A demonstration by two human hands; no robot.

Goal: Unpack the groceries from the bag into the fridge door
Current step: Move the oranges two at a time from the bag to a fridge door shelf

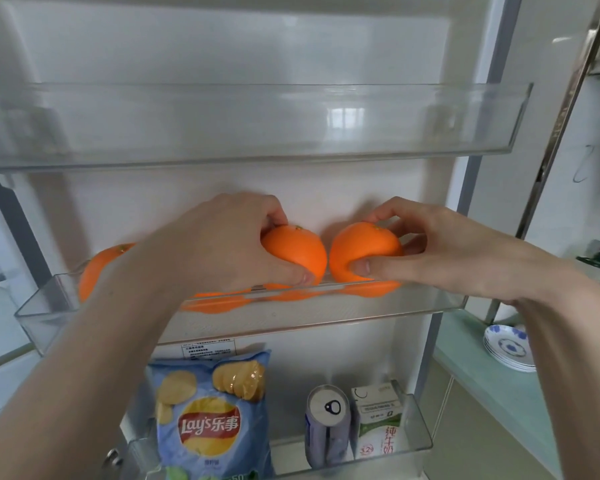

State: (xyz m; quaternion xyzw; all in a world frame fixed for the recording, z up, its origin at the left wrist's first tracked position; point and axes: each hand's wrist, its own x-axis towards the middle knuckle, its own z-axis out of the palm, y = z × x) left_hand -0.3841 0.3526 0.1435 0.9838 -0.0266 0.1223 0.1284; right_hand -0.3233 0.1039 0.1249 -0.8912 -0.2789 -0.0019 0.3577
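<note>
Two bare forearms and hands before an open fridge door.

Both the left hand (219, 244) and the right hand (440, 247) are uncovered, with no gloves, rings, watch or bracelet in view. No sleeve shows on either forearm up to the frame's lower edge. Fingernails are short and unpainted; the thumbnails on both hands are plainly visible.

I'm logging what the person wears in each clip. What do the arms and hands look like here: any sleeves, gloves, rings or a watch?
Both forearms are bare as far as the frame shows, with no sleeves in view. The left hand and right hand wear no gloves. No ring, watch or bracelet is visible on the fingers or wrists. The thumbnails are short and unpainted.
</note>
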